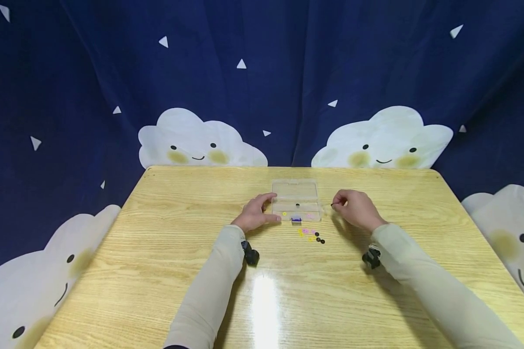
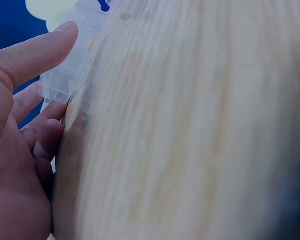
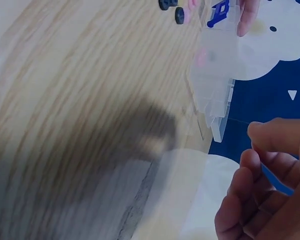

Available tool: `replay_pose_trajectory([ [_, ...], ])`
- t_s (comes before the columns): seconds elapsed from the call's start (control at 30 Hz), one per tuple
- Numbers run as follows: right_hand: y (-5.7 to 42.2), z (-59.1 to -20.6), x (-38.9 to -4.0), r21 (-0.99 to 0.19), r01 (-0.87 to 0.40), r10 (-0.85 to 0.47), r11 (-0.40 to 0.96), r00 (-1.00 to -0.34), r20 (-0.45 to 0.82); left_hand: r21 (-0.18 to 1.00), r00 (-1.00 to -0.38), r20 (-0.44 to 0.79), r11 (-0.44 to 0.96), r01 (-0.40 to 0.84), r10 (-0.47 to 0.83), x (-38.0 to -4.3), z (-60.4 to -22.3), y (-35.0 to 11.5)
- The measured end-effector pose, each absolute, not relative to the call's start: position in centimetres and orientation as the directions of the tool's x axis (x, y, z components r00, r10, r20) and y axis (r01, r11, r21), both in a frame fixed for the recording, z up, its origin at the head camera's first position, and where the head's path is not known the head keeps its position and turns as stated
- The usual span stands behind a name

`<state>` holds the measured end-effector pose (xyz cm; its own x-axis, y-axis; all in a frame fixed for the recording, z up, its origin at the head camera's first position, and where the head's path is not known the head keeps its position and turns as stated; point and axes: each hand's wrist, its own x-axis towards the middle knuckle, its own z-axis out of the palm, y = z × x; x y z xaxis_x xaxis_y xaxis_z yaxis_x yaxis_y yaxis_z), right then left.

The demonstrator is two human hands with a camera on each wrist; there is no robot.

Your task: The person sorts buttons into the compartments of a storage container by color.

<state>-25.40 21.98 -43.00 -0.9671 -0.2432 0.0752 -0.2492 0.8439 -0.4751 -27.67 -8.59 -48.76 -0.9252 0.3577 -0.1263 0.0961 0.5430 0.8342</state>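
At the left, the desk point(image 1: 170, 218) runs as a broad stretch of bare wood from its side edge, beside a dark blue curtain point(image 1: 100, 58) with white clouds, to the left hand point(image 1: 256, 213). That hand grips the left end of a clear plastic case point(image 1: 305, 205), thumb and fingers apart along its front and back. The case sits near the desk's back edge, its lid point(image 1: 294, 188) open toward the curtain, with a blue clasp point(image 1: 296, 220) in front. Inside lie a yellow piece point(image 1: 284, 214), a black piece point(image 1: 297, 204) and something pink point(image 1: 310, 215). Just in front is a loose cluster of small yellow, pink and black pieces point(image 1: 306, 231), taking up that near side. Just right of the case, the right hand point(image 1: 355, 208) has its fingers pinched narrow on a tiny dark piece point(image 1: 332, 204), its exact shape unclear. Further right, open wood reaches the other side edge.
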Motion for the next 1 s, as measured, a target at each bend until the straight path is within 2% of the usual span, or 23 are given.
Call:
replay_pose_trajectory([
  [1.0,18.6,-40.6,-27.3,-0.442,-0.34,-0.307,0.83,-0.94,0.147,0.829,-0.928,-0.133,0.552,0.088,0.349,-27.7,-48.7,-8.5],
])
